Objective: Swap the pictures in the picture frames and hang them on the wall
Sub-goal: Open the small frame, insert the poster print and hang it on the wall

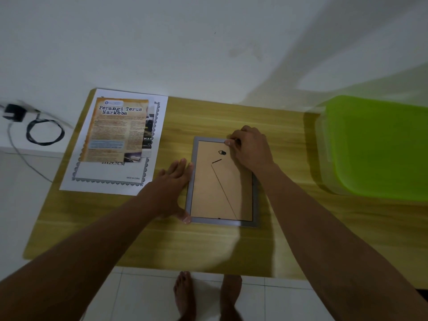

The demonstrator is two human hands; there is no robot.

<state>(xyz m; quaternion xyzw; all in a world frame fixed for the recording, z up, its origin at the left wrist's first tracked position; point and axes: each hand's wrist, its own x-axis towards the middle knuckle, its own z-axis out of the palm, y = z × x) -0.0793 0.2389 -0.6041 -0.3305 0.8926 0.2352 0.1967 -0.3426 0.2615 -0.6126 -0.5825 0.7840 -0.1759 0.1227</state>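
Grey picture frame point(222, 188) face down on desk point(208, 117), left hand point(173, 181) flat-fingered against its side, right hand point(251, 147) pinching its top edge (poster point(115, 130) beside)

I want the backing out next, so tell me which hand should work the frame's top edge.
Right. The right hand has its fingertips curled onto the top right corner of the picture frame. The left hand lies flat against the frame's left edge, likely best left steadying it.

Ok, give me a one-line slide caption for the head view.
Left hand braces the face-down grey frame while right hand pinches at its top edge.
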